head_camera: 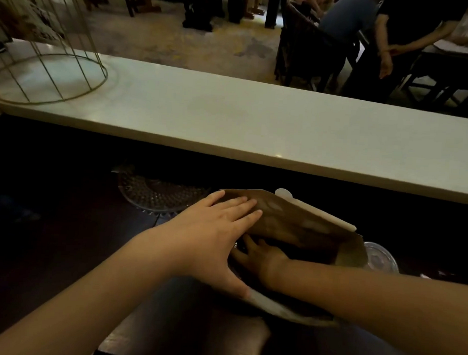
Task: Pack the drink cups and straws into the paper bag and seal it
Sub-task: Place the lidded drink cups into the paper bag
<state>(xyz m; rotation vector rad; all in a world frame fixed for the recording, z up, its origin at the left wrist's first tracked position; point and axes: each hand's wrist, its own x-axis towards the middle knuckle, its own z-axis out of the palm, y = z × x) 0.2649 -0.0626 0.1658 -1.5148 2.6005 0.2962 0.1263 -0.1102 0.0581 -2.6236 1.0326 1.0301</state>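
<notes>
A brown paper bag (292, 223) lies on its side on the dark table, its mouth facing me. My left hand (214, 235) grips the bag's left edge, fingers flat on the upper panel and thumb on the lower lip. My right hand (261, 256) reaches inside the bag with its fingers spread; whatever lies under them is too dark to make out. A white strip (317, 212) runs along the bag's far top edge. A clear drink cup lid (382, 260) shows just right of the bag. I see no straws.
A cut-glass plate (157, 198) sits just left of the bag. A raised white counter (230, 118) runs across behind the table, with a gold wire cage (45, 61) at its left end. People sit at chairs at the far right (394, 50).
</notes>
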